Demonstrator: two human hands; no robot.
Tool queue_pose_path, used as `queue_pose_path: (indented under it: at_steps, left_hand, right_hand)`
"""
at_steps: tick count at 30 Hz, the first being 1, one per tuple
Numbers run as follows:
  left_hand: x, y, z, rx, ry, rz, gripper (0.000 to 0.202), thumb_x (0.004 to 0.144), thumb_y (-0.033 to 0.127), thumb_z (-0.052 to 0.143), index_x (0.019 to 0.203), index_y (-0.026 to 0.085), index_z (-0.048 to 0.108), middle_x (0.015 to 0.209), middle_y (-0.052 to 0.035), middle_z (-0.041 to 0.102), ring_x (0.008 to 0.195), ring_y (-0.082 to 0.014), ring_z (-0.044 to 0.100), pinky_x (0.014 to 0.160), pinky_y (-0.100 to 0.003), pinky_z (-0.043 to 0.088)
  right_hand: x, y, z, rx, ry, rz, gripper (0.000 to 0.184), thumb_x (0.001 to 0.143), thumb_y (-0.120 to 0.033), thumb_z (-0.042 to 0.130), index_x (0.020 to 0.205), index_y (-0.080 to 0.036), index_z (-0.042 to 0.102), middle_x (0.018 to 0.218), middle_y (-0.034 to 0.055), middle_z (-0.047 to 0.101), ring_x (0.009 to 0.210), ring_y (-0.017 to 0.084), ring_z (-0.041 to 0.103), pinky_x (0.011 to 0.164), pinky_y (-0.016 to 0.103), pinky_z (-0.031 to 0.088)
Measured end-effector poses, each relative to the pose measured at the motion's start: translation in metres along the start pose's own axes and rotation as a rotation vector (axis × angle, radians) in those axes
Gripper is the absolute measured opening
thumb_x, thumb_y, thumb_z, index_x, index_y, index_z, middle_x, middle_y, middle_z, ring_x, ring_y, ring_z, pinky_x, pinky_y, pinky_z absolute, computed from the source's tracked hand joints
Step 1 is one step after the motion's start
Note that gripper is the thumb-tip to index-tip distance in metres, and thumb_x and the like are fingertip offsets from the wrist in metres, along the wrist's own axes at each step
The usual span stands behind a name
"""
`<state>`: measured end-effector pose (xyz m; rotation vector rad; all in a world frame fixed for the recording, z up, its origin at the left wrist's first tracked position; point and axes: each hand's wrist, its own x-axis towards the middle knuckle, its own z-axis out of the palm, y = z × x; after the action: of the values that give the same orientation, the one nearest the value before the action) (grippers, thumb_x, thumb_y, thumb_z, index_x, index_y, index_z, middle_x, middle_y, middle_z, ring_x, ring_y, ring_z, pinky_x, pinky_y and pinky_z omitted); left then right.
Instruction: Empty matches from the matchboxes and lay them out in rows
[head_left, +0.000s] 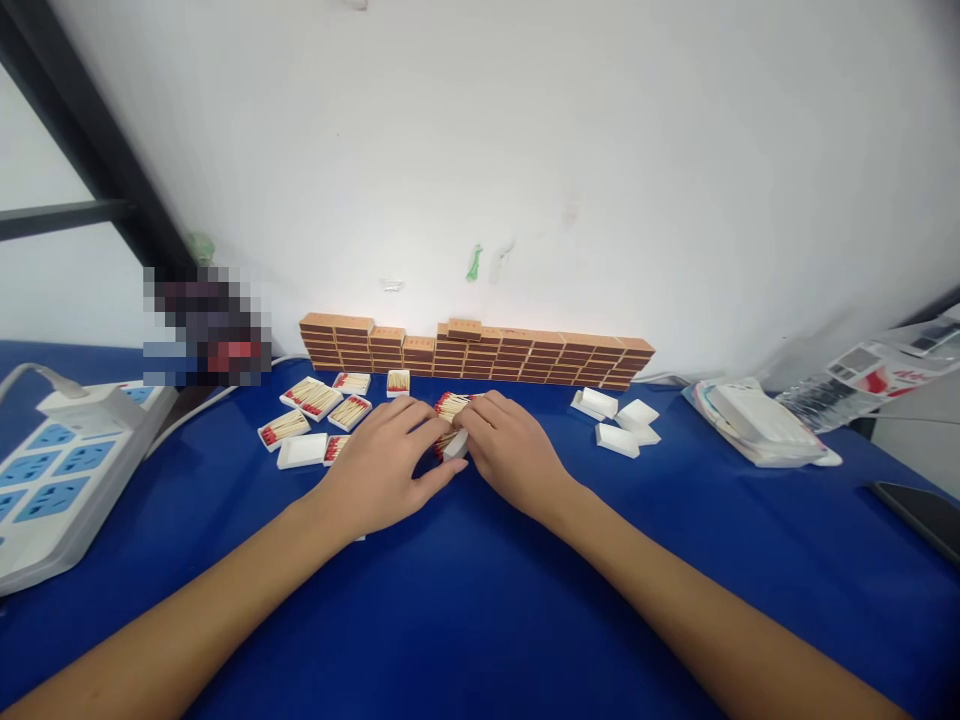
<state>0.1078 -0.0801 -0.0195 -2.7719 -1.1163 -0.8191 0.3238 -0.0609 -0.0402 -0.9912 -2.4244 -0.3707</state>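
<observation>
At the frame's centre, the right hand (511, 446) seems to pinch a white tray (454, 446) beside matches (451, 405), while I cannot tell the left hand's (384, 456) grip; this looks like filling, next calling for a steady tray and aligned matches.

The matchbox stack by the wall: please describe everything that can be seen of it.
The matchbox stack is a long, low row of columns, cardboard by its look, with orange-tan tops, some faintly printed in red, and dark brown sides. It stands on the blue table, along the white wall. Its top dips left of centre; one matchbox sits raised near the middle.
</observation>
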Motion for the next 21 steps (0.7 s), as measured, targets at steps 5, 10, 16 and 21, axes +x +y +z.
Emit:
queue_pose_path:
  at_steps: [5, 10, 16, 21]
  left_hand:
    - [0.0, -0.006, 0.007, 0.05, -0.01, -0.005, 0.016, 0.104, 0.028, 0.058, 0.112, 0.019, 0.069, 0.11, -0.0107, 0.071, 0.106, -0.0291, 0.064, 0.094, -0.047, 0.055]
    - [0.0, -0.015, 0.008, 0.111, -0.035, -0.037, 0.019, 0.105, 0.03, 0.057, 0.113, 0.017, 0.068, 0.112, -0.0122, 0.071, 0.11, -0.0314, 0.063, 0.095, -0.049, 0.054]
    - [0.0, -0.017, 0.007, 0.134, -0.016, -0.043, 0.024, 0.108, 0.033, 0.054, 0.116, 0.016, 0.069, 0.113, -0.0124, 0.072, 0.109, -0.0307, 0.063, 0.093, -0.048, 0.054]
    - [-0.003, -0.029, -0.007, 0.093, -0.01, -0.063, 0.028, 0.109, 0.036, 0.051, 0.119, 0.018, 0.07, 0.115, -0.0119, 0.073, 0.109, -0.0303, 0.065, 0.095, -0.048, 0.053]
  right_hand:
    - [0.0, 0.0, -0.002, 0.032, -0.02, 0.023, 0.025, 0.104, -0.005, 0.044, 0.109, -0.015, 0.066, 0.101, 0.0129, 0.072, 0.093, 0.028, 0.057, 0.082, 0.04, 0.049]
    - [-0.005, 0.0, -0.008, 0.148, -0.017, -0.012, 0.019, 0.105, -0.01, 0.049, 0.113, -0.017, 0.065, 0.11, 0.0139, 0.072, 0.102, 0.029, 0.061, 0.089, 0.044, 0.053]
    - [-0.011, 0.0, -0.008, 0.222, -0.045, -0.073, 0.031, 0.1, -0.017, 0.064, 0.131, -0.018, 0.061, 0.126, 0.0154, 0.072, 0.124, 0.034, 0.064, 0.111, 0.057, 0.052]
    - [-0.011, 0.0, -0.007, 0.224, -0.043, -0.049, 0.029, 0.102, -0.015, 0.062, 0.131, -0.019, 0.061, 0.122, 0.0149, 0.074, 0.123, 0.034, 0.066, 0.107, 0.058, 0.055]
